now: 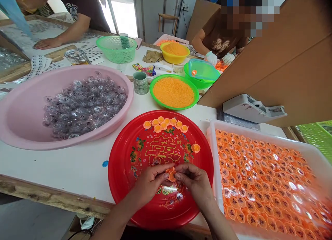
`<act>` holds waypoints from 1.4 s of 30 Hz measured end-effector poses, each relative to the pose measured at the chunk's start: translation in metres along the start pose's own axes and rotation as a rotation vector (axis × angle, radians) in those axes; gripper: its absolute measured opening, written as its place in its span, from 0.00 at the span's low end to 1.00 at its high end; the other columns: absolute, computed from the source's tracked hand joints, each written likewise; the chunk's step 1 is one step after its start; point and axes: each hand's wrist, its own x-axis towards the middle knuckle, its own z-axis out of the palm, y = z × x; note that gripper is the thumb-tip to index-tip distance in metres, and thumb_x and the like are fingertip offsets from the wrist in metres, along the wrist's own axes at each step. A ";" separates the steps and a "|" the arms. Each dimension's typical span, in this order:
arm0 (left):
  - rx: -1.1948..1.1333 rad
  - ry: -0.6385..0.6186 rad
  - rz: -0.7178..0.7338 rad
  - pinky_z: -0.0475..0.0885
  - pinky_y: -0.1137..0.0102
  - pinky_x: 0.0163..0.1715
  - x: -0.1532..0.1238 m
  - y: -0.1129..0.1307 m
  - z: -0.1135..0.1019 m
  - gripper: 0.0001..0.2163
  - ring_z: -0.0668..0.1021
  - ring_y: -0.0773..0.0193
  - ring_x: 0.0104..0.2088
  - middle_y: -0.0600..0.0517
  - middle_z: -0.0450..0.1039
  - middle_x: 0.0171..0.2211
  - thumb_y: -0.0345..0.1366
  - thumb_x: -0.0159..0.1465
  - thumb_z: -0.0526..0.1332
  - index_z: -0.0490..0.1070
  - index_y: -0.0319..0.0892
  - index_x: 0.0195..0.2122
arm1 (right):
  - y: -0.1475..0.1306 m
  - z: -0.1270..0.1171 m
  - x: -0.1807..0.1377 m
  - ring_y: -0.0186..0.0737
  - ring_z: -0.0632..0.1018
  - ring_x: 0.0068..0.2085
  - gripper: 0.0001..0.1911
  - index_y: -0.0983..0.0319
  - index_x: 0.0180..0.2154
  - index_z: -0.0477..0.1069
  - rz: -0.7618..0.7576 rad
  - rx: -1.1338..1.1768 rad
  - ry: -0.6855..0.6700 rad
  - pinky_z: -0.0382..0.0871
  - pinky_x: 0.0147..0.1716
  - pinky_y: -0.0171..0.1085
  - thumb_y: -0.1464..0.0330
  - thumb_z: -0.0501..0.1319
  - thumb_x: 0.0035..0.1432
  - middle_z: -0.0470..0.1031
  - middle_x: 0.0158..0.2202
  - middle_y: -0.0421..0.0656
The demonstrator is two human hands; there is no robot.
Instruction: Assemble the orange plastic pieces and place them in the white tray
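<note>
Our left hand (150, 179) and right hand (195, 179) together pinch a small round orange piece (172, 176) above a glossy round red tray (118, 160), pale-orange discs (164, 125) clustered near its far rim.

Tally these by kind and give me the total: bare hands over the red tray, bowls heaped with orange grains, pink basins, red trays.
Hands: 2 (left hand, right hand)
Grain bowls: 2 (green bowl, yellow bowl)
Pink basin: 1
Red tray: 1
Total: 6
</note>
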 end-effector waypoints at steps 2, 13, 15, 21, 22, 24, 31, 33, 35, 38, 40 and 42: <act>0.051 0.027 0.022 0.77 0.58 0.45 0.001 -0.005 0.002 0.17 0.83 0.53 0.40 0.50 0.79 0.47 0.43 0.60 0.63 0.76 0.48 0.49 | 0.001 0.001 -0.001 0.40 0.77 0.30 0.12 0.61 0.31 0.79 -0.019 -0.073 0.032 0.71 0.29 0.35 0.60 0.71 0.46 0.79 0.29 0.44; 0.127 0.144 0.205 0.78 0.61 0.47 0.003 -0.015 0.012 0.14 0.81 0.54 0.46 0.52 0.79 0.47 0.39 0.63 0.60 0.76 0.50 0.49 | 0.002 0.004 -0.003 0.40 0.76 0.30 0.08 0.60 0.29 0.77 -0.092 -0.213 0.143 0.70 0.30 0.36 0.62 0.69 0.48 0.77 0.27 0.42; 0.141 0.185 0.202 0.77 0.62 0.48 0.002 -0.013 0.011 0.14 0.80 0.54 0.47 0.52 0.79 0.47 0.40 0.61 0.63 0.76 0.49 0.48 | 0.003 0.004 -0.004 0.38 0.75 0.29 0.07 0.60 0.29 0.77 -0.091 -0.172 0.132 0.69 0.30 0.35 0.63 0.68 0.50 0.76 0.27 0.41; 0.040 0.194 0.150 0.79 0.65 0.43 0.001 -0.011 0.012 0.18 0.82 0.55 0.40 0.52 0.82 0.39 0.38 0.51 0.71 0.79 0.48 0.44 | 0.002 0.005 -0.007 0.37 0.75 0.30 0.05 0.60 0.28 0.75 -0.104 -0.105 0.084 0.69 0.31 0.34 0.65 0.68 0.51 0.76 0.27 0.39; 0.014 0.182 0.136 0.79 0.66 0.42 0.000 -0.011 0.012 0.18 0.82 0.56 0.39 0.53 0.82 0.38 0.38 0.51 0.71 0.79 0.48 0.44 | 0.000 0.005 -0.008 0.37 0.75 0.29 0.05 0.60 0.28 0.75 -0.107 -0.117 0.075 0.69 0.30 0.33 0.65 0.68 0.51 0.76 0.27 0.39; -0.014 0.163 0.117 0.78 0.66 0.41 0.000 -0.011 0.012 0.17 0.82 0.57 0.39 0.53 0.82 0.37 0.37 0.51 0.71 0.79 0.48 0.44 | -0.004 0.005 -0.008 0.37 0.75 0.29 0.05 0.60 0.29 0.75 -0.129 -0.153 0.058 0.69 0.30 0.33 0.66 0.67 0.52 0.76 0.27 0.39; -0.035 0.127 0.087 0.77 0.67 0.40 -0.002 -0.011 0.010 0.17 0.81 0.58 0.38 0.53 0.81 0.36 0.38 0.53 0.70 0.79 0.47 0.44 | -0.006 0.006 -0.013 0.35 0.74 0.29 0.04 0.59 0.30 0.72 -0.267 -0.304 0.040 0.67 0.28 0.32 0.67 0.63 0.58 0.75 0.27 0.39; -0.075 0.131 0.078 0.76 0.67 0.41 0.000 -0.013 0.011 0.17 0.80 0.58 0.39 0.53 0.81 0.37 0.37 0.53 0.70 0.78 0.48 0.45 | -0.004 0.006 -0.014 0.36 0.74 0.30 0.04 0.59 0.32 0.72 -0.321 -0.381 0.065 0.67 0.30 0.33 0.67 0.62 0.60 0.74 0.29 0.39; -0.116 0.151 0.079 0.75 0.68 0.42 0.001 -0.016 0.013 0.16 0.80 0.59 0.41 0.53 0.81 0.39 0.37 0.54 0.69 0.77 0.49 0.45 | -0.002 0.006 -0.013 0.36 0.74 0.30 0.03 0.58 0.32 0.72 -0.362 -0.431 0.094 0.67 0.30 0.33 0.68 0.61 0.60 0.74 0.30 0.39; -0.126 0.152 0.093 0.74 0.70 0.43 0.003 -0.019 0.014 0.16 0.79 0.60 0.42 0.54 0.80 0.40 0.37 0.55 0.69 0.77 0.50 0.45 | 0.000 0.005 -0.013 0.36 0.74 0.30 0.04 0.58 0.32 0.71 -0.377 -0.462 0.097 0.67 0.29 0.33 0.70 0.60 0.60 0.74 0.29 0.39; -0.112 0.129 0.103 0.74 0.70 0.43 0.003 -0.019 0.014 0.15 0.79 0.61 0.42 0.54 0.80 0.40 0.37 0.55 0.69 0.77 0.50 0.45 | 0.002 0.005 -0.013 0.36 0.74 0.30 0.05 0.59 0.32 0.71 -0.381 -0.478 0.090 0.67 0.30 0.33 0.71 0.59 0.61 0.74 0.29 0.39; -0.104 0.113 0.107 0.74 0.70 0.43 0.003 -0.019 0.014 0.14 0.79 0.61 0.42 0.54 0.80 0.40 0.36 0.56 0.69 0.77 0.49 0.44 | 0.004 0.005 -0.014 0.37 0.75 0.31 0.05 0.59 0.31 0.70 -0.383 -0.480 0.092 0.67 0.30 0.33 0.71 0.59 0.60 0.74 0.29 0.39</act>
